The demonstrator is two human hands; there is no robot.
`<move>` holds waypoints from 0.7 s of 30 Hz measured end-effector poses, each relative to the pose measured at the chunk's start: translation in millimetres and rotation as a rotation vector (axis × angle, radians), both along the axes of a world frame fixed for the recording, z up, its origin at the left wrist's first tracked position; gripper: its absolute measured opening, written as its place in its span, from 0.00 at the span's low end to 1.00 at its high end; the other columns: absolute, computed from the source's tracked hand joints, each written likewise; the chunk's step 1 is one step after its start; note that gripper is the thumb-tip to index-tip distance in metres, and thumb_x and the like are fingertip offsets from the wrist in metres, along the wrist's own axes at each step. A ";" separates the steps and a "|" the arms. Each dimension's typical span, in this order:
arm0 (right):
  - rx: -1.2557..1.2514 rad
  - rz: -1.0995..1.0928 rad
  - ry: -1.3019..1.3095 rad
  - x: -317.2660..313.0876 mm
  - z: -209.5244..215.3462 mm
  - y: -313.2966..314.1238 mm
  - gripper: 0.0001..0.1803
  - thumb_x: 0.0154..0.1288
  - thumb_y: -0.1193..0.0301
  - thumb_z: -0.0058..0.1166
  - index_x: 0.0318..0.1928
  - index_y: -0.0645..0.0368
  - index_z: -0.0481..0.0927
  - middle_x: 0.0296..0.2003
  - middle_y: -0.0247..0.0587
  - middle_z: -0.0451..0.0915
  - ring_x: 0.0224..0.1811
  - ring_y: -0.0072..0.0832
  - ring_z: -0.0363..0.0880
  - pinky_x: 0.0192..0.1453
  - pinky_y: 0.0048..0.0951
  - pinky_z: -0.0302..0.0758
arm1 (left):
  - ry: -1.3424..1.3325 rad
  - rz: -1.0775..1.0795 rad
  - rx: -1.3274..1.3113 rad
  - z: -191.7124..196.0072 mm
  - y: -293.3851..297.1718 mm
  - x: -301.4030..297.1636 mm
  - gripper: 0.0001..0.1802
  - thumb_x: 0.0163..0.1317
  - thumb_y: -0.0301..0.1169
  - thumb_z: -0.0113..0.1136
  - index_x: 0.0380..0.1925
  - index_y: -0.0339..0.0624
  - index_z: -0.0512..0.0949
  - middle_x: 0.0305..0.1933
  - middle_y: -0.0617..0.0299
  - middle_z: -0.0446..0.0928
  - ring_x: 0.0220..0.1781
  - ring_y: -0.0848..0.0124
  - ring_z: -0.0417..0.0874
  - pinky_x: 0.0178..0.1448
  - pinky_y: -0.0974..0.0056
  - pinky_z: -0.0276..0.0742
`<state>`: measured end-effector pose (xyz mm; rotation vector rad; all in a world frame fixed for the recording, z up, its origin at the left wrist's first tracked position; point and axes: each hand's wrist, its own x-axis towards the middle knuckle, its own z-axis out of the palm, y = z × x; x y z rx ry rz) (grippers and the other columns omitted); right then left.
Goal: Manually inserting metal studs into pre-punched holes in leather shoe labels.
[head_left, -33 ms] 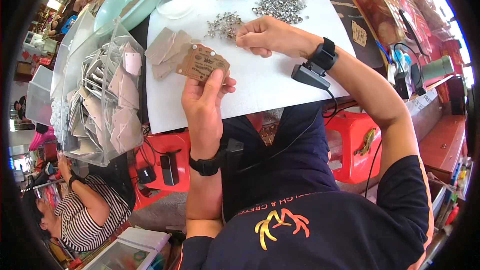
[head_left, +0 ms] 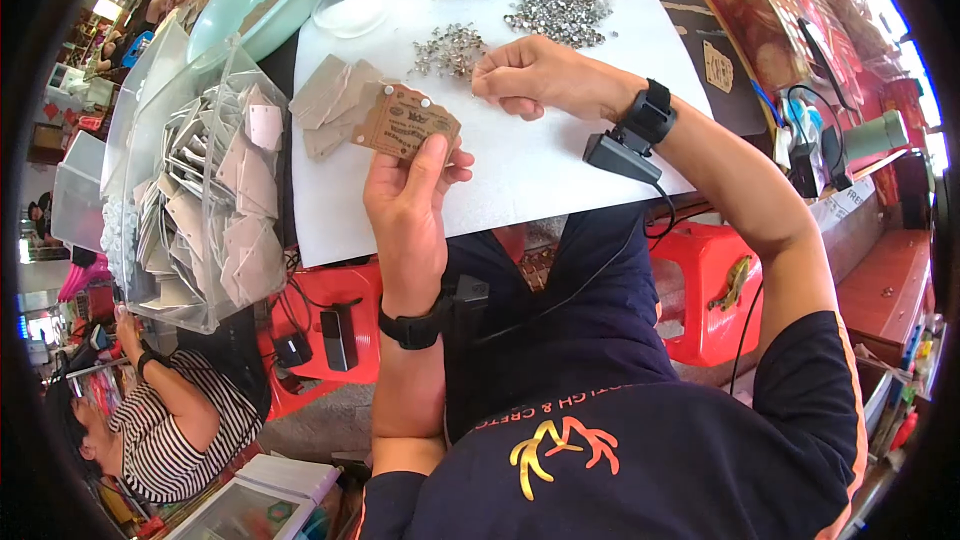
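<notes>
Two hands work: left hand [head_left: 408,202] fingers grip the brown tag [head_left: 404,123] lengthwise left-right; right hand [head_left: 532,75] fingers pinched shut.

- A red plastic stool [head_left: 715,285] stands under the near edge of the table.
- A dark red wooden bench [head_left: 885,285] sits at the right.
- Grey concrete floor [head_left: 320,425] shows below.
- Bright daylight [head_left: 915,30] falls from the upper right.

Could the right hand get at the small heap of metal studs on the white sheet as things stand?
Probably yes: the right hand rests just beside the stud heap, fingers pinched at its edge, with nothing between them.
</notes>
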<state>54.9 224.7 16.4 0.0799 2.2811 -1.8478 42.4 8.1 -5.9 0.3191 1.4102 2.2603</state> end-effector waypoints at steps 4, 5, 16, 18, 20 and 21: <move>-0.332 -0.028 -0.077 11.8 -3.1 -12.7 0.10 0.68 0.64 0.54 0.34 0.58 0.78 0.18 0.22 0.66 0.18 0.13 0.60 0.23 0.18 0.57 | 0.004 0.026 0.048 1.3 9.6 -1.2 0.10 0.68 0.28 0.57 0.48 0.38 0.75 0.41 0.61 0.80 0.39 0.72 0.81 0.44 0.68 0.77; -0.388 -0.013 -0.095 12.7 -4.2 -13.1 0.11 0.68 0.64 0.54 0.34 0.58 0.77 0.17 0.22 0.66 0.18 0.12 0.60 0.23 0.18 0.56 | 0.011 0.025 0.067 0.6 11.2 -1.5 0.09 0.69 0.28 0.57 0.46 0.38 0.75 0.41 0.61 0.80 0.40 0.72 0.81 0.44 0.68 0.77; -0.724 -0.019 -0.116 18.1 -20.1 -17.1 0.10 0.66 0.67 0.56 0.35 0.62 0.78 0.25 0.27 0.73 0.21 0.12 0.65 0.22 0.15 0.60 | 0.010 -0.017 0.126 -0.1 21.9 2.1 0.10 0.68 0.28 0.58 0.47 0.38 0.75 0.41 0.60 0.81 0.37 0.74 0.81 0.43 0.69 0.78; -0.729 -0.005 -0.120 18.9 -20.4 -17.2 0.10 0.66 0.67 0.55 0.34 0.63 0.78 0.25 0.27 0.73 0.21 0.12 0.65 0.22 0.15 0.59 | 0.004 -0.019 0.126 -0.4 23.4 3.1 0.09 0.68 0.27 0.58 0.47 0.39 0.75 0.41 0.61 0.81 0.37 0.75 0.81 0.43 0.70 0.78; -0.733 0.004 -0.127 21.1 -19.7 -16.6 0.11 0.67 0.67 0.53 0.34 0.63 0.78 0.26 0.28 0.73 0.21 0.12 0.63 0.23 0.15 0.58 | 0.002 -0.025 0.135 -1.8 25.1 3.6 0.09 0.68 0.28 0.58 0.47 0.40 0.75 0.41 0.62 0.81 0.37 0.75 0.81 0.43 0.70 0.78; -0.732 0.011 -0.130 21.2 -18.6 -17.8 0.11 0.67 0.67 0.53 0.34 0.63 0.78 0.26 0.28 0.73 0.21 0.12 0.63 0.23 0.15 0.58 | 0.003 -0.016 0.135 -1.8 24.7 3.5 0.09 0.68 0.28 0.58 0.47 0.40 0.75 0.41 0.62 0.81 0.37 0.75 0.81 0.43 0.70 0.78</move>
